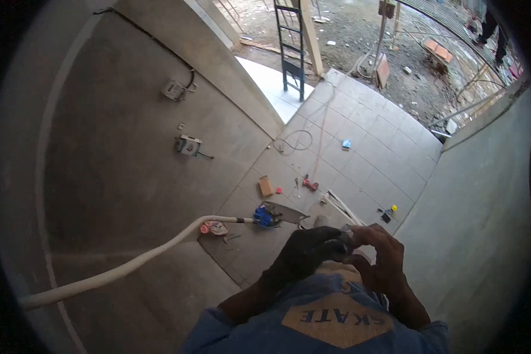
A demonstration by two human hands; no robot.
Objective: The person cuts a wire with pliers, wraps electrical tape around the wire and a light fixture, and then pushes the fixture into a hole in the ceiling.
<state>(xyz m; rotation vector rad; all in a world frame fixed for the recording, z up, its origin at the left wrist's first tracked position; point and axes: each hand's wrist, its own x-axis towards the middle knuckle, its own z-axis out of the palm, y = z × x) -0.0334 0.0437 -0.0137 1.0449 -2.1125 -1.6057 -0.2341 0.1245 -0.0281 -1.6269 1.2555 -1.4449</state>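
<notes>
In front of my chest, my left hand [310, 251], which looks to be in a dark glove, is closed with its fingertips together. My right hand [380, 256], bare, meets it in a pinch, thumb and forefinger curled toward the left fingertips. Something small and pale seems to sit between the two hands, but it is too small and covered to name. Beneath them is my blue shirt [248, 330] with a tan printed patch [336, 320]. On the floor beyond my left hand lies a blue bundle [266, 216].
A pale flexible conduit [159, 251] crosses at left. Electrical boxes [187, 145] are mounted on the grey wall. The tiled floor holds a cardboard box [266, 186], a red tool [310, 183] and a yellow item [394, 208]. A dark ladder [292, 53] stands farther off; a person's legs [492, 32] show outside.
</notes>
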